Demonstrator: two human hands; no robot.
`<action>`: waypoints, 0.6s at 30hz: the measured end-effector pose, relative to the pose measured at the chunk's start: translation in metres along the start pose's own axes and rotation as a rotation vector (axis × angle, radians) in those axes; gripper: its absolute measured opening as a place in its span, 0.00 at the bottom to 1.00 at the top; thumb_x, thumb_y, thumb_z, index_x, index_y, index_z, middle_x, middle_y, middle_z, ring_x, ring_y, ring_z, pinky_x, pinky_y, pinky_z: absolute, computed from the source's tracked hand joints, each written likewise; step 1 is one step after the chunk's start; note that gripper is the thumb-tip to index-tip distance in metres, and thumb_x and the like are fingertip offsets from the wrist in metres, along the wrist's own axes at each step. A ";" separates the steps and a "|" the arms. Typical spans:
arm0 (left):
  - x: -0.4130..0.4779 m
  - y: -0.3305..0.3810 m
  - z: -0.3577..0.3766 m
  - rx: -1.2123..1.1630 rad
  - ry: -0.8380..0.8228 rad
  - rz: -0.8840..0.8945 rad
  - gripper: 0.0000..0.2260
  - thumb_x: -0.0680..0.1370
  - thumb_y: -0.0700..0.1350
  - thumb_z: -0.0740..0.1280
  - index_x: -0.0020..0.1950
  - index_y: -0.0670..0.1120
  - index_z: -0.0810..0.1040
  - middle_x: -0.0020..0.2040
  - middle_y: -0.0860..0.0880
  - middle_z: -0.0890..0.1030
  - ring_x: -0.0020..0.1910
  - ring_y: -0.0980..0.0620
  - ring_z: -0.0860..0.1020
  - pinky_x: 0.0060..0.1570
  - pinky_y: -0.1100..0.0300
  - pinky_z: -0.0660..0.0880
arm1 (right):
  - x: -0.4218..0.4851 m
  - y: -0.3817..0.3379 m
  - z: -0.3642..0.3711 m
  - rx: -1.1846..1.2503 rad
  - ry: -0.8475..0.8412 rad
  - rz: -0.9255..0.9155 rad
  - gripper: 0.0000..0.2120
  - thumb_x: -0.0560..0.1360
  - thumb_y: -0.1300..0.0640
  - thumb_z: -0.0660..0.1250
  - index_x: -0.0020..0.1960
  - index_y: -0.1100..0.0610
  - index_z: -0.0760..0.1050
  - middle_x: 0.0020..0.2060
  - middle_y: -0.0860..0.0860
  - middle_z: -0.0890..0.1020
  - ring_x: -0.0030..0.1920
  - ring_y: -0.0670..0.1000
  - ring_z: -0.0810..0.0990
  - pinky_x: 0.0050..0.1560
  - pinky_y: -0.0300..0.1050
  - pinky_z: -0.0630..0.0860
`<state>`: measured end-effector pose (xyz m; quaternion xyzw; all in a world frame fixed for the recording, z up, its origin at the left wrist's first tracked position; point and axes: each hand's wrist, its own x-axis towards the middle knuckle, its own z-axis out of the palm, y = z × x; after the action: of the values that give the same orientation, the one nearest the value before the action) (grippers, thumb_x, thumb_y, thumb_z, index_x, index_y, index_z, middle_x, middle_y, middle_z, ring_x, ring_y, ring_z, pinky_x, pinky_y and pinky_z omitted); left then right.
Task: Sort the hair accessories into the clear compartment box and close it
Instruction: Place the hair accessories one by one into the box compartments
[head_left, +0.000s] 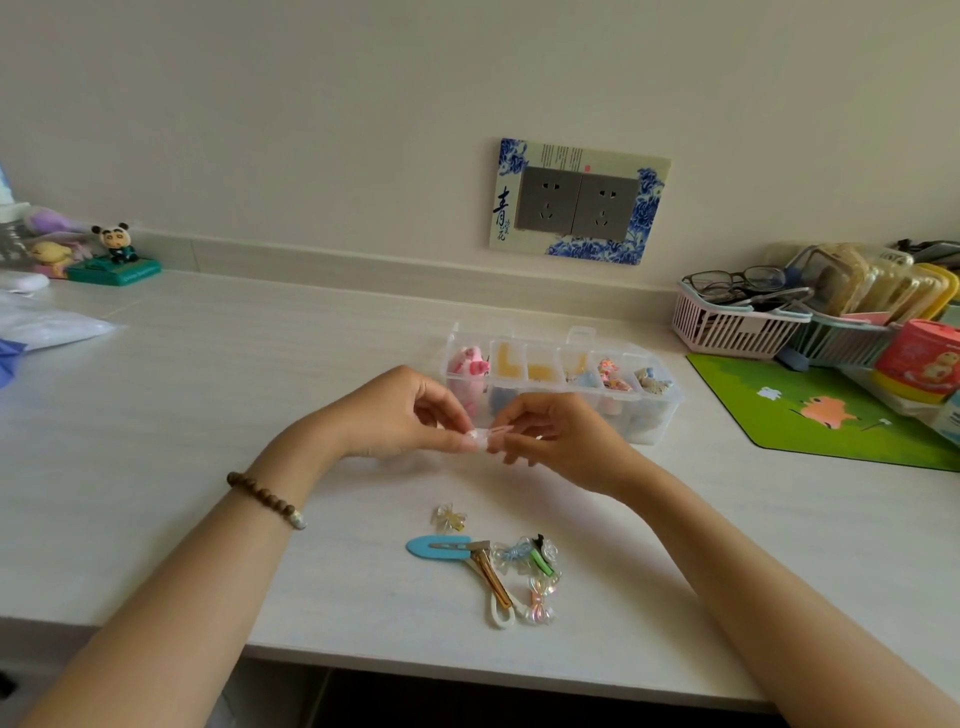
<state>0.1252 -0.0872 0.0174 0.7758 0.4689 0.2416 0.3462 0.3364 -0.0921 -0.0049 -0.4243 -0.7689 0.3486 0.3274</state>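
A white desk (208, 395) seen from above, with a clear compartment box (563, 382) standing open near its middle. Far left of the box, against the wall, sits a small panda figurine (118, 244) on a green base. Left of the box and just in front of it, the left hand (402, 413), a bead bracelet (266, 500) on its wrist, pinches one end of a small pale pink hair clip (488, 434) between thumb and fingertips. The right hand (550, 434) meets it, fingers closed narrowly on the clip's other end, so both hands hold the clip above the desk, right in front of the box. In front of the box, nearer the desk edge, lie loose accessories: a clear bow (449, 517), a blue snap clip (439, 548), a gold clip (491, 579), a green clip (543, 561) and a pink iridescent bow (539, 603). The box's compartments, left to right, hold pink plush pieces (470, 366), then yellow items (511, 364), then small blue, patterned and grey pieces; what each is cannot be told. Right of the box lies a green mat (831, 415), and behind it a pink basket (727, 327) holding glasses (737, 283)
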 end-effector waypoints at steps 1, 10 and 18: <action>0.000 0.002 0.002 -0.029 0.043 0.032 0.06 0.66 0.51 0.76 0.41 0.53 0.84 0.40 0.53 0.83 0.35 0.64 0.75 0.37 0.71 0.71 | 0.000 -0.002 -0.001 0.059 0.042 -0.002 0.05 0.72 0.61 0.69 0.45 0.62 0.78 0.37 0.53 0.83 0.36 0.48 0.82 0.36 0.37 0.76; 0.008 0.000 0.011 -0.125 0.086 0.092 0.13 0.68 0.49 0.75 0.52 0.52 0.81 0.46 0.53 0.84 0.44 0.62 0.80 0.42 0.71 0.73 | 0.012 -0.021 -0.037 0.203 0.457 -0.115 0.02 0.73 0.62 0.68 0.45 0.57 0.76 0.35 0.46 0.83 0.34 0.42 0.82 0.38 0.34 0.78; 0.002 -0.004 -0.001 0.035 -0.115 -0.019 0.14 0.66 0.55 0.75 0.49 0.54 0.82 0.45 0.56 0.83 0.42 0.63 0.78 0.42 0.71 0.72 | 0.044 0.002 -0.061 -0.418 0.388 0.031 0.07 0.74 0.58 0.66 0.52 0.53 0.78 0.40 0.49 0.84 0.39 0.45 0.80 0.47 0.47 0.78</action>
<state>0.1239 -0.0838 0.0151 0.7898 0.4597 0.1851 0.3615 0.3676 -0.0370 0.0357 -0.5530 -0.7406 0.0995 0.3684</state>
